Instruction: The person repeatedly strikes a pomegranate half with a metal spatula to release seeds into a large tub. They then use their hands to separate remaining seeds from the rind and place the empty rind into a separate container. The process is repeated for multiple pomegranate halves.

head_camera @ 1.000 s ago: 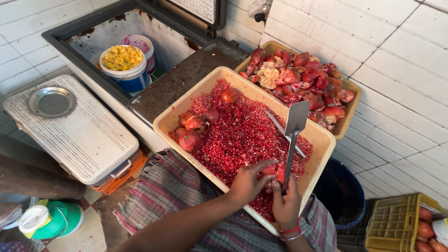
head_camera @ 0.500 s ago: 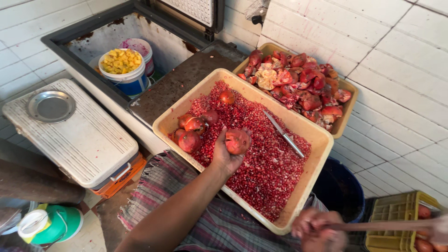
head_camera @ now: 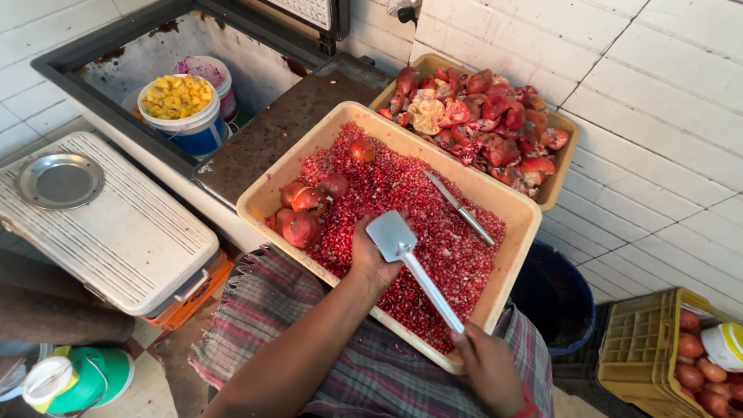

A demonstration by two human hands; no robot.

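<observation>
Two hands are working over a beige tray [head_camera: 511, 213] full of red pomegranate seeds [head_camera: 418, 201]. The right hand [head_camera: 489, 370] is gripping the handle of a metal spatula [head_camera: 393, 234], whose flat blade is lying over the left hand [head_camera: 370, 259]. That hand is cupped downward on the seeds; whether it is holding something, I cannot tell. A knife [head_camera: 460, 208] is lying on the seeds nearby.

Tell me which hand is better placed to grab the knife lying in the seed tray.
Left, probably. The left hand rests in the tray on the seeds, with the knife just beyond it. The right hand sits outside the tray's near edge, gripping the spatula.
</observation>
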